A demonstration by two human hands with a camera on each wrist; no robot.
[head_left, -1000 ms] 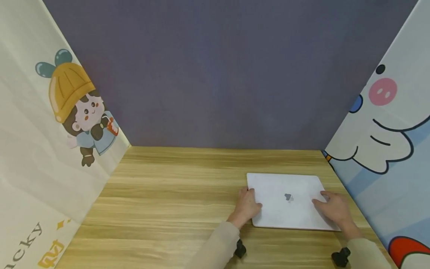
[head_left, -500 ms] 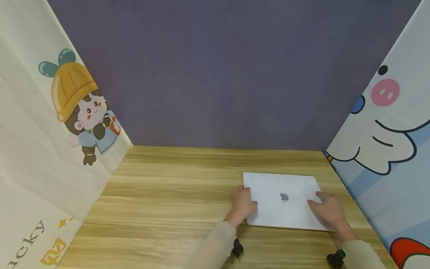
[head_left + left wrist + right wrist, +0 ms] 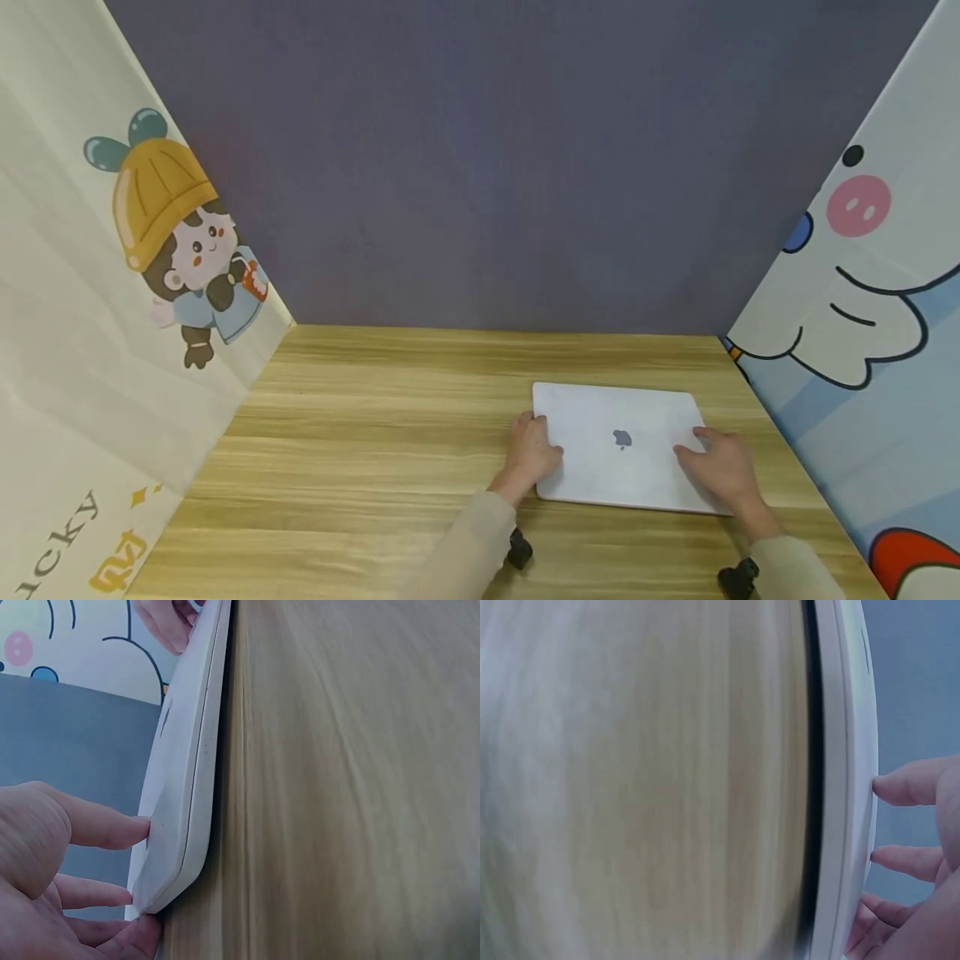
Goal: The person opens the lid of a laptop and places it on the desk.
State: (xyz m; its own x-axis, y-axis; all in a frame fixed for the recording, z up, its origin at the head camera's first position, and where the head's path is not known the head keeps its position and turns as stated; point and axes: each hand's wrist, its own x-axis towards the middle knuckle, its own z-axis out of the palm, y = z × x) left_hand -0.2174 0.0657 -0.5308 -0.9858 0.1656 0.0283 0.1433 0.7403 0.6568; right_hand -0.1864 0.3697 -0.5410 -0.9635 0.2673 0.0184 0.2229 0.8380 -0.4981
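A closed silver laptop [image 3: 619, 471] with a grey apple logo on its lid lies flat at the right part of the wooden table. My left hand [image 3: 531, 450] grips its left side, thumb on the lid and other fingers at the edge. Along the right side my right hand [image 3: 720, 467] holds it the same way. The left wrist view shows the left thumb [image 3: 112, 825] on the lid near a rounded corner of the laptop [image 3: 176, 817]. In the right wrist view, the right thumb [image 3: 907, 782] touches the lid, above a dark strip under the laptop's edge.
The wooden table [image 3: 337, 442] stretches left of the laptop. A dark grey panel [image 3: 480, 167] stands behind it. Cartoon-printed cloths hang on the left [image 3: 67, 333] and right [image 3: 862, 317]. Black wrist devices [image 3: 519, 548] sit by the beige sleeves.
Both hands have shifted the laptop to the left across the table, keeping their hold on its two sides. Its logo, blurred at first, is now sharp.
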